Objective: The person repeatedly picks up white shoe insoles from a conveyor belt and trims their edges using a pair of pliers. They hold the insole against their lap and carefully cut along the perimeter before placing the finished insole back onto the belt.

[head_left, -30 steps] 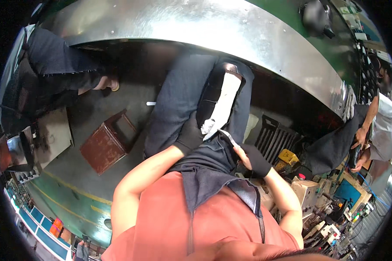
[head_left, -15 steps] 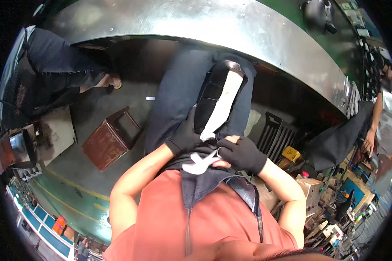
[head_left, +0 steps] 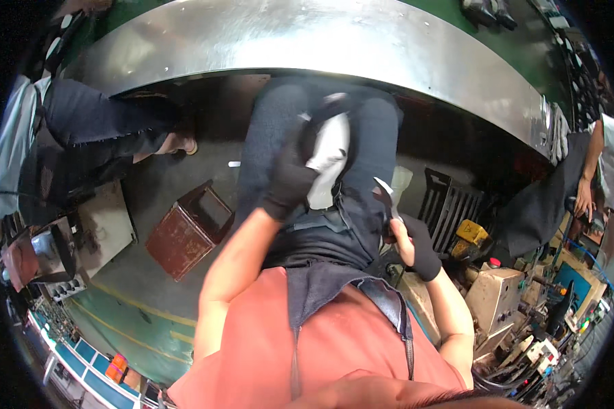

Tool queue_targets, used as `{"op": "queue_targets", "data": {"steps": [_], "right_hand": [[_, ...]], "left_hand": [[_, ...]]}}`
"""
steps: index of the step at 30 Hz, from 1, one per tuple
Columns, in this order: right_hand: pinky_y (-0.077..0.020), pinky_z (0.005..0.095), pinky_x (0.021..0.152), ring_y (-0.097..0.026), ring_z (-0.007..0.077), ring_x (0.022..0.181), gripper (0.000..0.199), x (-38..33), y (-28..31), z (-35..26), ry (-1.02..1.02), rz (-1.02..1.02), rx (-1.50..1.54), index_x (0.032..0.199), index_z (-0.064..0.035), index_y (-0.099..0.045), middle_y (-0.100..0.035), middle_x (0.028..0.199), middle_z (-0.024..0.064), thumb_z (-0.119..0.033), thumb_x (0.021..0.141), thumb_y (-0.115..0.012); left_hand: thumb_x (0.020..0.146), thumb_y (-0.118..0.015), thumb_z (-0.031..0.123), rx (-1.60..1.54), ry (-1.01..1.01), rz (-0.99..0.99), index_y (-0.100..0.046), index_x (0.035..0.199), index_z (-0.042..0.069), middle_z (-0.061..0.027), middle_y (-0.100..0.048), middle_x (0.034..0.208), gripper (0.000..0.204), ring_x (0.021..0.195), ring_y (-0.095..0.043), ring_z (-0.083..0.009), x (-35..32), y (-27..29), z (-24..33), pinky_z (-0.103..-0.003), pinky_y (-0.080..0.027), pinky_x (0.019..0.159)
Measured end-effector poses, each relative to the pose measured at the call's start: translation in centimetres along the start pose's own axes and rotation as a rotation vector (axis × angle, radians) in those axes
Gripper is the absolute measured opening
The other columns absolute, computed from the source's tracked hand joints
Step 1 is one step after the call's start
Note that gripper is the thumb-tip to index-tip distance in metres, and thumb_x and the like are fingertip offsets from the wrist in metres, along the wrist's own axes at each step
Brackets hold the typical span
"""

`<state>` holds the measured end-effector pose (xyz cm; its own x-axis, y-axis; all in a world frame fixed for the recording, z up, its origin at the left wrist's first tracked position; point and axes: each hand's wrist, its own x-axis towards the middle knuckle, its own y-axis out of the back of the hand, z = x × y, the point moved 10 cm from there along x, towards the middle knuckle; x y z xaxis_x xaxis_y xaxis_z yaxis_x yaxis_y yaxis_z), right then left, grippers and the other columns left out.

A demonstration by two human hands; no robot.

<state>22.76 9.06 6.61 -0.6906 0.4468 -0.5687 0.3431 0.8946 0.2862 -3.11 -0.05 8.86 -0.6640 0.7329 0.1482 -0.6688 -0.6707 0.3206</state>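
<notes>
A black shoe upper with a pale, sole-shaped underside (head_left: 332, 144) lies bottom up between my thighs, its toe pointing away from me and blurred by motion. My left hand (head_left: 290, 183), in a dark glove, is closed on the shoe's left side near the heel end. To the right, apart from the shoe, my right hand (head_left: 414, 244) is gloved with a bare thumb. It is closed round the handle of pincers (head_left: 387, 198), whose shiny curved jaws point up and away from me. The glove hides most of the handle.
A metal bench (head_left: 320, 44) curves across beyond my knees. A brown metal box-like stool (head_left: 181, 238) stands at left, near a seated person's leg (head_left: 95, 116). A dark slatted rack (head_left: 450, 208), a yellow pedal-like part (head_left: 471, 233) and machinery (head_left: 501, 300) are at right.
My right hand, with the pincers, has moved away from the shoe's heel end toward the right. The shoe has tilted, and my left hand has shifted slightly upward along it.
</notes>
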Motion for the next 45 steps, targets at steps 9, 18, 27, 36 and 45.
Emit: {"op": "queue_targets", "data": {"steps": [9, 18, 27, 36, 45], "right_hand": [[-0.0481, 0.0414, 0.063, -0.063, 0.0353, 0.068, 0.044, 5.8, -0.9, -5.8, 0.196, -0.300, -0.474, 0.082, -0.0001, -0.066, -0.063, 0.078, 0.0220, -0.040, 0.094, -0.051], [-0.0505, 0.0390, 0.060, -0.063, 0.0289, 0.065, 0.042, 8.5, -3.7, -9.4, 0.864, -0.131, -1.198, 0.076, -0.0064, -0.062, -0.063, 0.072, 0.0125, -0.044, 0.092, -0.052], [-0.0516, 0.0406, 0.061, -0.067, 0.0258, 0.065, 0.034, 10.1, -3.2, -10.8, 0.401, -0.504, -1.197, 0.080, -0.0058, -0.071, -0.066, 0.064, 0.0101, -0.036, 0.088, -0.056], [-0.0481, 0.0377, 0.064, -0.057, 0.0267, 0.064, 0.042, 8.3, -5.3, -7.5, 0.605, -0.375, -0.617, 0.077, -0.0020, -0.056, -0.060, 0.077, 0.0110, -0.039, 0.096, -0.050], [-0.0475, 0.0299, 0.075, -0.055, 0.0111, 0.082, 0.044, 10.1, -3.4, -3.6, -0.107, -0.582, 0.145, 0.116, -0.0037, -0.062, -0.065, 0.094, 0.0024, -0.041, 0.100, -0.047]], "left_hand": [[0.087, -0.068, 0.018, -0.096, 0.119, -0.250, -0.019, 0.147, -0.007, -0.0251, -0.034, 0.148, 0.081, 0.136, -0.037, -0.0275, -5.8, -5.2, -5.0, -0.036, -0.033, 0.109], [0.093, -0.057, 0.030, -0.288, 0.260, -0.256, -0.011, 0.148, -0.005, -0.0216, -0.030, 0.150, 0.081, 0.137, -0.034, -0.0278, -6.0, -5.6, -6.0, -0.036, -0.029, 0.111], [0.100, -0.041, 0.031, -0.023, 0.151, 0.003, -0.018, 0.144, -0.008, -0.0266, -0.042, 0.137, 0.063, 0.129, -0.042, -0.0369, -4.0, -5.4, -8.1, -0.039, -0.034, 0.106], [0.096, -0.030, 0.046, -0.953, 0.733, -0.293, -0.041, 0.133, -0.004, -0.0157, -0.056, 0.121, 0.063, 0.109, -0.054, -0.0260, -3.4, -8.3, -11.7, -0.036, -0.043, 0.096], [0.095, -0.024, 0.067, -1.149, 0.723, -0.497, -0.058, 0.119, 0.002, -0.0089, -0.063, 0.106, 0.077, 0.091, -0.060, -0.0185, -2.8, -10.4, -9.5, -0.030, -0.048, 0.084]]}}
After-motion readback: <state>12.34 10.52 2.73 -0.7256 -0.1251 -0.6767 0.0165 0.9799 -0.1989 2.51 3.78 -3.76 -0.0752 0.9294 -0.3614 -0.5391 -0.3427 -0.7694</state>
